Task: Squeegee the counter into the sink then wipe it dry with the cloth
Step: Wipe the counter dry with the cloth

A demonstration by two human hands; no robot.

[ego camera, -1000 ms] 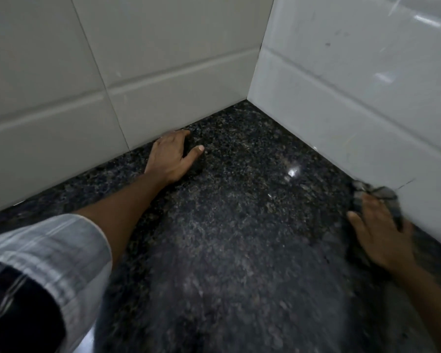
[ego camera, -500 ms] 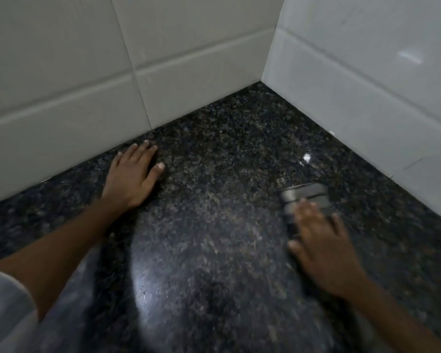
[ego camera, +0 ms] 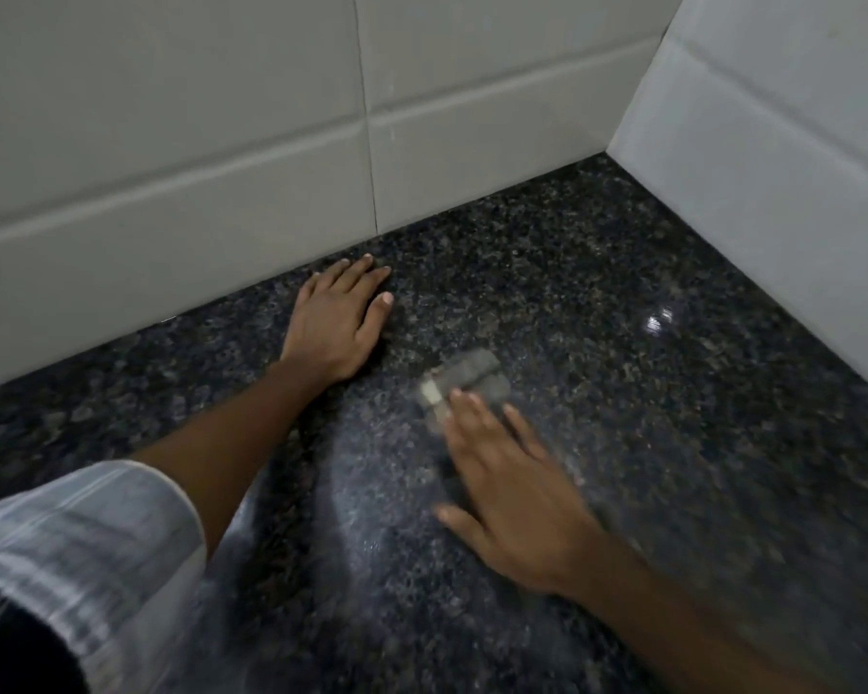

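A dark speckled granite counter [ego camera: 622, 443] fills the lower view and meets white tiled walls in a corner. My right hand [ego camera: 512, 488] lies flat near the middle, pressing a folded grey cloth [ego camera: 464, 380] onto the stone; the cloth sticks out beyond my fingertips and both are blurred by motion. My left hand [ego camera: 337, 323] rests palm down on the counter close to the back wall, fingers together, holding nothing. It lies about a hand's width left of the cloth. No squeegee or sink is in view.
White tiled walls stand at the back [ego camera: 221, 142] and on the right [ego camera: 772, 167], meeting at a corner at the upper right. A striped grey sleeve [ego camera: 71, 553] covers my left upper arm at the lower left. A light glint [ego camera: 655, 320] shows on the stone.
My right hand has swept the cloth leftward from the right wall toward the middle of the counter. My left hand has stayed planted near the back wall while the view shifted.
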